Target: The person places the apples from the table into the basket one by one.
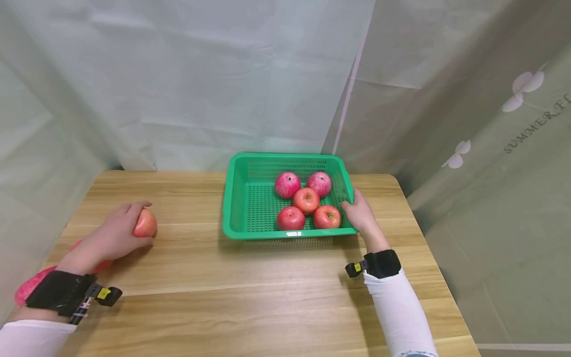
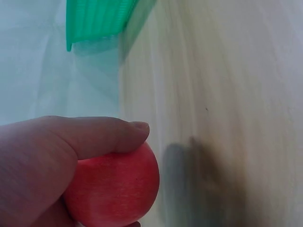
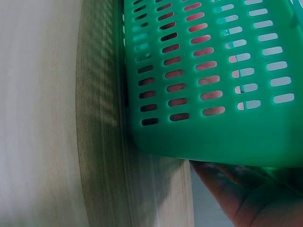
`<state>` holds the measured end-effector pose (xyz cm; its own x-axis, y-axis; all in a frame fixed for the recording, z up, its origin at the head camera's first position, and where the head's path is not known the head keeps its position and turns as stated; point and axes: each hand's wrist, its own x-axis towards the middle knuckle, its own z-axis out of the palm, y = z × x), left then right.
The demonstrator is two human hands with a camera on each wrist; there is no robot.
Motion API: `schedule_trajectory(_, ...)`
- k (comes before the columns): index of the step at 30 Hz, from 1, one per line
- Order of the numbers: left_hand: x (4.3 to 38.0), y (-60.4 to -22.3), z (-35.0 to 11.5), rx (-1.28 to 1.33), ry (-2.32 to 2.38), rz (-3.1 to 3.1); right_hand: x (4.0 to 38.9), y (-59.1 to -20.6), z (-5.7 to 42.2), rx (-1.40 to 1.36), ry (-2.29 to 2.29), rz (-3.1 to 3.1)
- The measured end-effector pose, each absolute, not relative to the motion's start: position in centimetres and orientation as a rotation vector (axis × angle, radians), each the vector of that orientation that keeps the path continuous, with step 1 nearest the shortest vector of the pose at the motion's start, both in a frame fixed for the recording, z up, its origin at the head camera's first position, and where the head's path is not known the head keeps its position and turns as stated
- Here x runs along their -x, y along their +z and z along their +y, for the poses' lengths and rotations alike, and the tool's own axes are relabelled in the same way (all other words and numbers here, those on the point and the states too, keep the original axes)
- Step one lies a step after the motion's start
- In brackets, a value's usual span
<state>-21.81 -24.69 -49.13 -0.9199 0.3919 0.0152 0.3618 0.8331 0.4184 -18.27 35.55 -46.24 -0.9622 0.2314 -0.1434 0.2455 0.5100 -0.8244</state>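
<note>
My left hand (image 1: 115,233) grips a red apple (image 1: 146,224) at the left of the table, thumb on one side and fingers around the other. In the left wrist view the same apple (image 2: 116,189) shows under the thumb, its far side hidden by the palm. A green plastic basket (image 1: 228,198) stands at the back middle, with several apples (image 1: 306,200) gathered in its right half. At its right end my right hand (image 1: 363,218) holds the rim, thumb over the inside and fingers outside. The right wrist view shows the slotted basket wall (image 3: 213,137) beside that hand.
More red fruit lies near my left forearm: one apple (image 1: 33,287) at the table's left edge, another (image 1: 103,266) partly hidden under the wrist. The wooden table (image 1: 250,307) meets a pale hanging curtain (image 1: 192,99) behind and at both sides.
</note>
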Motion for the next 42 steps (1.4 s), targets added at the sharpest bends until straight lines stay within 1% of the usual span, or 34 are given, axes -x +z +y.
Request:
schedule_trajectory(10,21.5,-47.6,-23.0,-0.655,0.666,2.954,18.2,-46.2,35.6,-0.427,-1.485,2.721)
schedule_trajectory(23,21.4,-45.1,-20.3,-0.847,0.706,3.008,18.2,-45.9,35.6,-0.425,-1.482,2.718)
schedule_trajectory(26,21.2,-45.0,-19.5,-0.898,0.731,3.035,18.2,-45.9,35.6,-0.423,-1.482,2.714)
schedule_trajectory(30,21.0,-45.2,-18.8,-0.889,0.762,3.035,18.1,-45.9,35.5,-0.412,-1.477,2.718)
schedule_trajectory(36,20.9,-44.2,-17.6,-0.834,0.737,3.028,18.0,-45.9,35.5,-0.409,-1.485,2.720)
schedule_trajectory(42,20.8,-43.1,-15.5,-0.902,0.771,3.070,18.1,-45.9,35.5,-0.397,-1.494,2.721)
